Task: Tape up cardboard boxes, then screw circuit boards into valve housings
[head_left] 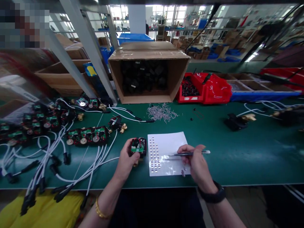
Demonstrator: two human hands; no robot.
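My left hand [125,160] is closed around a small black module with a green circuit board [138,146], held just left of a white sheet [169,142]. The sheet carries rows of small round silver stickers [154,155]. My right hand [196,161] pinches a pair of metal tweezers [187,154], whose tip points left over the sheet near the stickers. Both hands rest on the green table mat [213,148].
Several finished modules with white cables [86,136] lie at the left. An open cardboard box of black parts [147,74] stands behind, with a pile of small metal pins [161,111] before it. Red bins [204,88] and a brass-fitted part [239,120] sit at the right.
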